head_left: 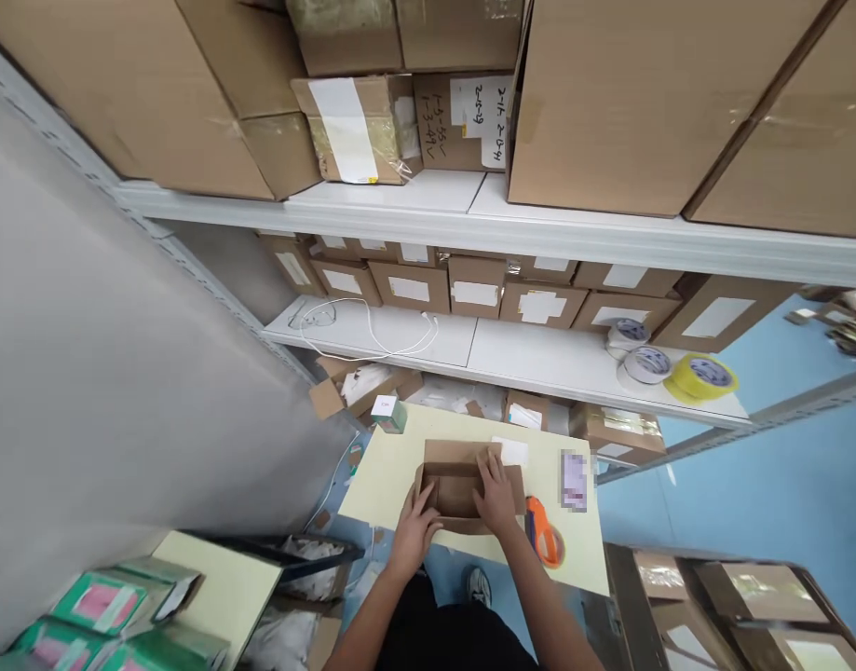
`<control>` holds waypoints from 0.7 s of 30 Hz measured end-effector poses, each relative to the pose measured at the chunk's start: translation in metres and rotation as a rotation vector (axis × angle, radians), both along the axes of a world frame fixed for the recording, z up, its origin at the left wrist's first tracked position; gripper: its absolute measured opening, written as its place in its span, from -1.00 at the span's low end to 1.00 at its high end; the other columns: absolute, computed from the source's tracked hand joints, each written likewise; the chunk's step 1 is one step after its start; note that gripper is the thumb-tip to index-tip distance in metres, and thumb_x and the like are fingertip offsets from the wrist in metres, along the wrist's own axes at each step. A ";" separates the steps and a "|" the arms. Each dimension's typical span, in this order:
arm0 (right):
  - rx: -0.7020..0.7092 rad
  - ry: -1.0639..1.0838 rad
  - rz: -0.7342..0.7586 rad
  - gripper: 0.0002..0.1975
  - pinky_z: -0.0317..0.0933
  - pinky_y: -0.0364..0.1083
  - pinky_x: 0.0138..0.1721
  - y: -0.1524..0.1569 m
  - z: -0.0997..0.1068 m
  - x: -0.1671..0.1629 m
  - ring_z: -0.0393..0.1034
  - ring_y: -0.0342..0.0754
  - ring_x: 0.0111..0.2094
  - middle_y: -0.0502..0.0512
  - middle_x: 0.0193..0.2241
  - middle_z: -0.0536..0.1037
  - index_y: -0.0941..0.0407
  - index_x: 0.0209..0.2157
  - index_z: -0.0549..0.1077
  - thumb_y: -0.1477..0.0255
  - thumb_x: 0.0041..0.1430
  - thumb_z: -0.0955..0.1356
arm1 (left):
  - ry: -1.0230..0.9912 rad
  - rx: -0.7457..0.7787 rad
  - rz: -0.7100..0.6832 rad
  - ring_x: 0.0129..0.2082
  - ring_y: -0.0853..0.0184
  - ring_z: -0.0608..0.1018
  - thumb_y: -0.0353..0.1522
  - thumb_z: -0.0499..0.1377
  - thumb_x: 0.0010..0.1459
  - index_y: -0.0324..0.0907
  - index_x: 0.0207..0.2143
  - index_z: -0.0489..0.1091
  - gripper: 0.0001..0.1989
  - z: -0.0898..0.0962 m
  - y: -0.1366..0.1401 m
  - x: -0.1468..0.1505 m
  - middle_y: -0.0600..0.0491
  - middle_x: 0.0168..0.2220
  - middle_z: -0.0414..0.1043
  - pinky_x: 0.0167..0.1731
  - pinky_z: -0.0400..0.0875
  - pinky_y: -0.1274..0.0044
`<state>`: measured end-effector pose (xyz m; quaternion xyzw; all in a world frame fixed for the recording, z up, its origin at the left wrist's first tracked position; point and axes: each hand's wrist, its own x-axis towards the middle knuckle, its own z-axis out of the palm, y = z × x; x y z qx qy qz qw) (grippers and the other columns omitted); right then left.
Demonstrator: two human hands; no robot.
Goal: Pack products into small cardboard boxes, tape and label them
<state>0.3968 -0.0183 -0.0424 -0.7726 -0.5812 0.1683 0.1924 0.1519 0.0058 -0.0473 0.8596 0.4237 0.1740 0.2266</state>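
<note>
Taking the open box as the middle of the clock, the largest thing is the metal shelf (539, 363), which spans the twelve o'clock side and carries rows of brown boxes (409, 289), many with white labels. Under and around the middle is the pale yellow table (396, 471). On this table, near its front edge, the open box (462, 485) of brown cardboard stands upright, its mouth facing up and its inside visible. The left hand (414, 531) is between seven and eight o'clock, touching the box at its near left corner; its fingers are a little parted. The right hand (495, 494) is at three o'clock, with the fingers spread over the right side and the thumb towards the inside. For both hands, I cannot tell if the fingers really grip the cardboard. At four o'clock, just beside the box, lies the orange tape cutter (541, 533). The yellow tape (699, 376) is farther away at two o'clock, on the shelf. At three o'clock on the table lies a purple object (574, 481), blurred. Between ten and eleven stands a small green box (391, 416), and between one and two lies white paper (514, 452).
</note>
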 end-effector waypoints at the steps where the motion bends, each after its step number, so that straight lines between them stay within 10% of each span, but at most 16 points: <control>1: 0.007 -0.009 0.001 -0.20 0.22 0.21 0.29 -0.001 0.004 0.002 -0.09 0.22 0.51 0.17 0.50 0.08 -0.03 0.47 0.14 0.55 0.22 0.32 | 0.002 0.010 0.012 0.52 -0.07 0.01 -0.41 0.17 0.33 -0.11 -0.22 0.57 -0.84 0.008 -0.007 0.001 -0.02 0.44 0.21 0.35 0.27 -0.05; 7: 0.130 -0.092 0.095 -0.37 0.03 0.32 0.36 -0.001 0.030 0.010 -0.05 0.28 0.49 0.21 0.44 0.23 -0.03 0.37 0.32 0.53 0.29 0.33 | 0.010 0.074 0.074 0.54 -0.05 -0.06 -0.42 0.16 0.35 -0.12 -0.20 0.56 -0.84 0.054 -0.041 0.010 -0.04 0.41 0.26 0.35 0.28 -0.07; 13: 0.109 0.006 0.359 -0.67 0.29 0.04 0.12 0.009 0.053 -0.007 0.52 0.09 0.04 0.19 0.03 0.63 0.03 0.07 0.56 0.39 0.46 0.22 | -0.046 0.150 0.185 0.54 -0.03 -0.06 -0.44 0.17 0.34 -0.14 -0.23 0.54 -0.87 0.078 -0.082 -0.023 -0.05 0.44 0.20 0.35 0.29 -0.02; 21: 0.038 -0.092 0.725 -0.70 0.23 -0.09 -0.15 0.010 0.078 -0.124 0.52 0.02 -0.18 0.09 -0.19 0.66 0.01 -0.20 0.55 0.36 0.49 0.19 | -0.272 0.050 0.602 0.36 0.02 0.40 -0.45 0.25 0.26 -0.14 -0.27 0.54 -0.92 0.083 -0.165 -0.109 -0.05 0.56 -0.21 0.20 0.50 0.22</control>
